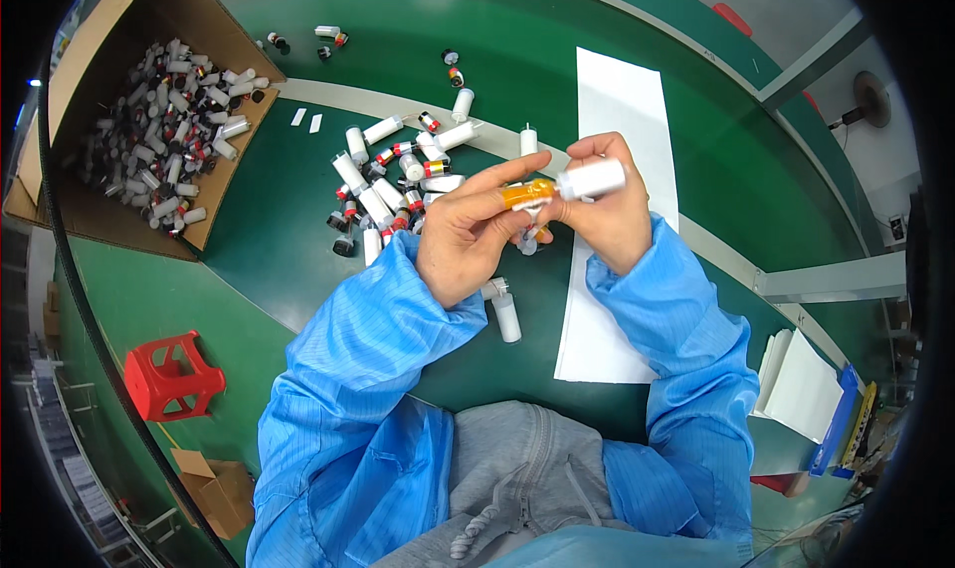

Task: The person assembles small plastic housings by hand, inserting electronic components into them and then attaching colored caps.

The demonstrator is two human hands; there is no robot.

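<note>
My right hand (619, 220) is closed around a white cylindrical bottle (594, 178), tilted nearly level above the table. Close beside it, my left hand (460, 242) is closed in a pinch, with orange finger cots (527, 193) over fingertips. A small clear-and-white part (530, 238) shows between these fingers; its exact kind is too small to tell. The two hands meet at the fingertips. Left of them lies a loose pile of white cylinders (375, 208) mixed with small black, red and yellow parts (438, 169). Below my hands rests another white cylinder (506, 317).
A tilted cardboard box (231, 205) full of similar pieces stands at the far left. White paper (607, 339) runs under my right arm on the green table (269, 270). One white cylinder (528, 140) stands upright beyond my hands. A red stool (174, 377) is on the floor.
</note>
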